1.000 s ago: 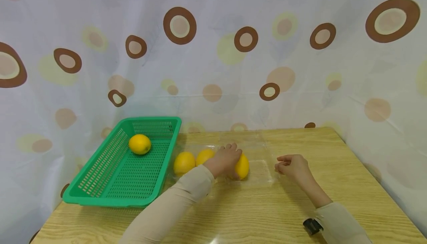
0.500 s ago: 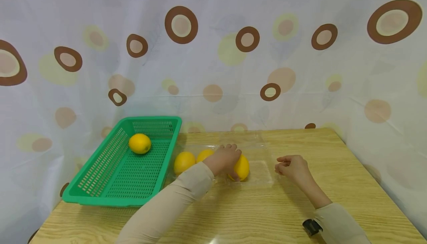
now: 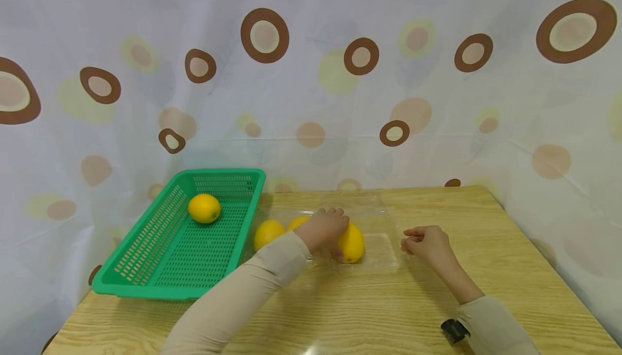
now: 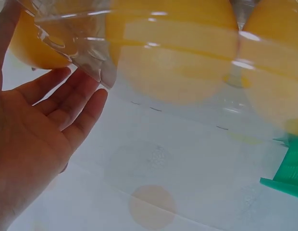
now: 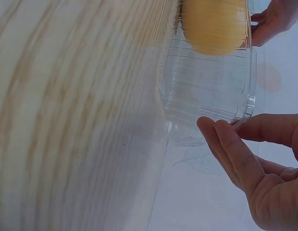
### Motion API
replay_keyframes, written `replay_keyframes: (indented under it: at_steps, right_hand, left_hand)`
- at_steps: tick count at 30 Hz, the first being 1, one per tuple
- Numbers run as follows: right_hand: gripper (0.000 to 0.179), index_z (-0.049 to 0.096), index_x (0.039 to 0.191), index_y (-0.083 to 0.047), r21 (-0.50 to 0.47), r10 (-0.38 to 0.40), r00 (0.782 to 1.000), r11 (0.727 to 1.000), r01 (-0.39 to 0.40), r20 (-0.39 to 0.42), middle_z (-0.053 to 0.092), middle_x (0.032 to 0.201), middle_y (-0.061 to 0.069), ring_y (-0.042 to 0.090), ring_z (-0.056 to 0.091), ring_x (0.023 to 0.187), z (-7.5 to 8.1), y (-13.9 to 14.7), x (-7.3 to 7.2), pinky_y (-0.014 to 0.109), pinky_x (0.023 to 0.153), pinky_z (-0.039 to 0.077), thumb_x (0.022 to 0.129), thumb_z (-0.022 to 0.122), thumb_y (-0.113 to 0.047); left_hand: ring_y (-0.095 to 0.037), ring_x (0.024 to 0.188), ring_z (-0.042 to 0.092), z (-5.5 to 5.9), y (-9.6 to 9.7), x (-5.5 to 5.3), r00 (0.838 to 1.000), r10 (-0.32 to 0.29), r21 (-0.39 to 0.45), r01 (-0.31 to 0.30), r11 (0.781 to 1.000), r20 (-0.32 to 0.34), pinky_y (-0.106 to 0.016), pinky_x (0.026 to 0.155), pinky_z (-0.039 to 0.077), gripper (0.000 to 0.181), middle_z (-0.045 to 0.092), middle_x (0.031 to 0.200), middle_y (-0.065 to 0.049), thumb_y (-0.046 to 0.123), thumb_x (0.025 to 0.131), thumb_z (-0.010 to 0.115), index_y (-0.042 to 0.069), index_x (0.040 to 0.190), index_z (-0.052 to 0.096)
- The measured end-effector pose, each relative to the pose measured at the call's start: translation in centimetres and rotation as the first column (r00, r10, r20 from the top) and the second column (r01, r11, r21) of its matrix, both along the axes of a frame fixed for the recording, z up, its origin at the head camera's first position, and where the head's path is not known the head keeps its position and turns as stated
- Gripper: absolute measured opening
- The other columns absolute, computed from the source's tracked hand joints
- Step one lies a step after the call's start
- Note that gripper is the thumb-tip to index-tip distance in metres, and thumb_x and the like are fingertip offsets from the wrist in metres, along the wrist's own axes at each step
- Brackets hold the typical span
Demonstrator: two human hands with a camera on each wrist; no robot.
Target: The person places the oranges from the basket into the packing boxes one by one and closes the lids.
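A clear plastic container (image 3: 381, 252) lies on the table, with lemons in its left and middle part. My left hand (image 3: 323, 230) reaches over it and holds the rightmost lemon (image 3: 352, 243) from its left side, fingers over the top. The left wrist view shows this hand (image 4: 48, 115) with fingertips close to that lemon and the container wall. Two more lemons, a left one (image 3: 268, 234) and a partly covered one (image 3: 297, 222), sit beside it. At the container's right edge, my right hand (image 3: 427, 243) pinches the rim between thumb and fingers, clearest in the right wrist view.
A green slotted basket (image 3: 233, 285) stands left of the container, with one lemon (image 3: 204, 208) near its back. Both rest on a wooden table (image 3: 350, 317). A patterned curtain (image 3: 311, 101) hangs behind the table's far edge.
My left hand has shifted slightly left and its thumb has drawn back, showing more of the rightmost lemon, which has turned a little. My right hand stays at the container's edge.
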State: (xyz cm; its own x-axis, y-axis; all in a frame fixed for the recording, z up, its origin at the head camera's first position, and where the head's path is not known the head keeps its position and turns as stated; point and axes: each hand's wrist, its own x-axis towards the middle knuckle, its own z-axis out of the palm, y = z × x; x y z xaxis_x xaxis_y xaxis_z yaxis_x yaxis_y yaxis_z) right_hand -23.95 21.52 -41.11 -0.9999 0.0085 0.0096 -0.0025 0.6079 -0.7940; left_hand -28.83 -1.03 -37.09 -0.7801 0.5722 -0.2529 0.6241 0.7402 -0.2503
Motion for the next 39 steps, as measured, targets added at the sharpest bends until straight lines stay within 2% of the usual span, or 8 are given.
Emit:
replay_keyframes:
  at_steps: [10,12,15,17,23,27,33,39]
  right_hand:
    - [0.032,0.059,0.108,0.015,-0.013,-0.001,1.000,1.000,0.002,0.011,0.068,0.087,0.022,0.027,0.068,0.072,0.1,0.1,0.1,0.033,0.060,0.054,0.084,0.060,-0.006]
    - [0.031,0.059,0.108,0.015,-0.014,-0.002,1.000,1.000,0.002,0.010,0.068,0.088,0.023,0.026,0.068,0.072,0.1,0.1,0.1,0.033,0.060,0.055,0.084,0.059,-0.005]
    - [0.031,0.059,0.107,0.015,-0.012,-0.003,1.000,1.000,0.003,0.013,0.068,0.089,0.024,0.025,0.068,0.071,0.2,0.2,0.1,0.033,0.061,0.055,0.084,0.059,-0.006]
    - [0.031,0.060,0.107,0.014,-0.007,-0.003,1.000,1.000,0.003,0.012,0.068,0.088,0.023,0.023,0.068,0.070,0.1,0.2,0.0,0.033,0.061,0.055,0.084,0.060,-0.007]
    - [0.030,0.063,0.103,0.013,0.016,-0.013,1.000,1.000,0.014,-0.013,0.069,0.083,0.020,0.020,0.068,0.066,0.0,0.2,-0.1,0.029,0.057,0.053,0.084,0.061,-0.010]
    - [0.027,0.064,0.100,0.012,0.030,-0.026,0.999,0.999,0.027,-0.028,0.069,0.080,0.020,0.020,0.067,0.064,0.1,0.1,-0.1,0.026,0.053,0.052,0.083,0.061,-0.009]
    - [0.026,0.064,0.099,0.011,0.032,-0.030,0.999,0.999,0.031,-0.026,0.069,0.080,0.020,0.019,0.067,0.064,-0.1,0.0,-0.2,0.026,0.054,0.052,0.083,0.061,-0.009]
    - [0.024,0.066,0.097,0.010,0.055,-0.037,0.999,0.998,0.039,-0.038,0.069,0.080,0.020,0.019,0.067,0.063,-0.3,-0.1,-0.3,0.026,0.053,0.051,0.083,0.061,-0.009]
  left_hand:
    - [-0.017,0.098,0.054,1.0,-0.8,-0.5,0.998,-0.048,-0.018,0.048,0.999,-0.035,-0.029,0.089,0.045,0.064,0.057,0.107,0.000,0.054,0.069,0.071,0.013,0.116,0.058]
    - [-0.017,0.099,0.055,1.3,-1.0,-0.8,0.998,-0.048,-0.003,0.048,0.999,-0.030,-0.030,0.090,0.045,0.059,0.058,0.109,-0.001,0.051,0.070,0.072,0.012,0.113,0.059]
    - [-0.021,0.110,0.053,2.0,-1.6,-1.3,1.000,-0.027,0.016,0.027,1.000,-0.010,-0.033,0.094,0.044,0.059,0.055,0.121,-0.005,0.046,0.073,0.071,0.010,0.117,0.056]
    - [-0.021,0.110,0.053,2.8,-2.2,-1.4,1.000,-0.019,0.027,0.019,0.999,-0.016,-0.033,0.093,0.045,0.054,0.055,0.122,-0.006,0.043,0.075,0.071,0.010,0.116,0.057]
    - [-0.021,0.097,0.056,5.4,-4.7,-1.4,0.996,-0.041,0.067,0.046,0.997,-0.073,-0.030,0.084,0.048,0.040,0.058,0.108,-0.007,0.032,0.080,0.069,0.008,0.111,0.059]
    - [-0.022,0.090,0.057,6.2,-6.7,-2.1,0.990,-0.064,0.110,0.078,0.991,-0.122,-0.030,0.079,0.050,0.034,0.058,0.101,-0.007,0.025,0.082,0.068,0.006,0.109,0.060]
    - [-0.019,0.082,0.053,6.5,-10.1,-2.7,0.973,-0.056,0.201,0.103,0.974,-0.222,-0.029,0.070,0.049,0.018,0.057,0.091,-0.004,0.017,0.085,0.064,0.007,0.101,0.062]
    - [-0.018,0.079,0.053,6.3,-13.3,-2.9,0.955,-0.014,0.317,0.112,0.942,-0.296,-0.028,0.069,0.049,0.009,0.057,0.087,-0.004,0.010,0.087,0.060,0.008,0.094,0.064]
